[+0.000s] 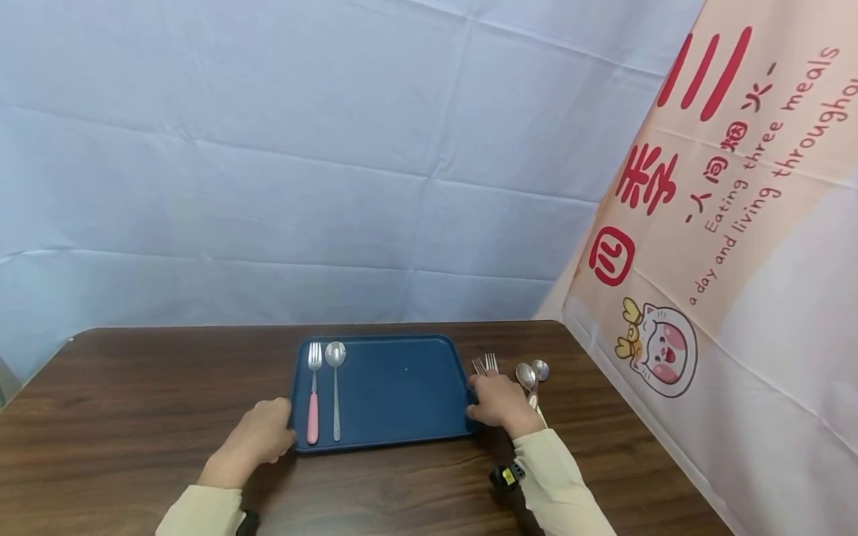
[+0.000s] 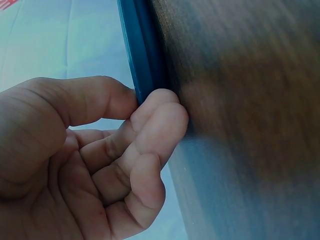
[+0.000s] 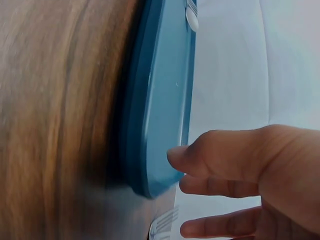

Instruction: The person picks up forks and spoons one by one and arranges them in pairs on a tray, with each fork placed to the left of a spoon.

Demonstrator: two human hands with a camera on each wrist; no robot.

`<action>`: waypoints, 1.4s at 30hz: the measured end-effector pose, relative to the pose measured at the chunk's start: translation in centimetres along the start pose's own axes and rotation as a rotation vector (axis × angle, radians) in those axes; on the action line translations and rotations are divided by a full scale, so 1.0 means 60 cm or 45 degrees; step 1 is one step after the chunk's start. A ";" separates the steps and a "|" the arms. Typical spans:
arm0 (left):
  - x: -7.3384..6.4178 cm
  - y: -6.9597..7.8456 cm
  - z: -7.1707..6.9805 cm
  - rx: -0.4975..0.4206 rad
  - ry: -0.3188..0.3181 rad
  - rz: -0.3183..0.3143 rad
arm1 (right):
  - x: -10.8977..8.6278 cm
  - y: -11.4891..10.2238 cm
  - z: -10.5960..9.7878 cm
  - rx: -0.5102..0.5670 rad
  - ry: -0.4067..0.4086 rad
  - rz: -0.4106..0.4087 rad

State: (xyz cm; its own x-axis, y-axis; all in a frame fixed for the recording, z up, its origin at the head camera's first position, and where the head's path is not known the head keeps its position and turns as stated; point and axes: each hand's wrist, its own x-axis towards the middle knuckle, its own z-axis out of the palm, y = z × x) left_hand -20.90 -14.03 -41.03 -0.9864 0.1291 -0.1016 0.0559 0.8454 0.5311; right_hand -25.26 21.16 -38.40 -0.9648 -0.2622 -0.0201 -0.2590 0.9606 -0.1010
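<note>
A blue rectangular tray [image 1: 402, 391] lies on the table. On its left part, side by side, are a pink-handled fork [image 1: 313, 417] and a long metal spoon [image 1: 336, 361]. My left hand [image 1: 261, 433] pinches the tray's left edge near the front corner; in the left wrist view its thumb and curled fingers [image 2: 162, 125] meet at the rim. At the right edge is my right hand [image 1: 501, 402]. The right wrist view shows its thumb [image 3: 210, 152] over the rim, with the other fingers outside it, gripping the tray lightly between them.
Just right of the tray, forks [image 1: 491, 362] lie partly hidden by the right hand. Beside them are two spoons [image 1: 526, 376]. A pale cloth [image 1: 302, 186] hangs behind the brown wooden table [image 1: 167, 372], and a printed cloth [image 1: 757, 298] hangs at the right.
</note>
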 end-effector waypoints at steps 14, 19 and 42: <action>0.004 0.002 0.003 -0.011 0.025 0.033 | -0.016 0.052 -0.004 -0.014 0.009 0.127; 0.003 0.003 0.000 -0.011 0.029 0.032 | -0.018 0.069 -0.004 0.004 0.028 0.145; 0.001 -0.001 0.000 -0.012 0.017 0.020 | -0.029 0.108 0.000 0.240 -0.055 0.299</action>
State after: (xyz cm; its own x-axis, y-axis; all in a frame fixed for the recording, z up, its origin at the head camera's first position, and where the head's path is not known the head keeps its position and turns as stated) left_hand -20.96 -14.07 -41.07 -0.9874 0.1356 -0.0822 0.0702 0.8385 0.5403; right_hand -25.25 27.86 -39.00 -0.9934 -0.0425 -0.1067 -0.0120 0.9624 -0.2714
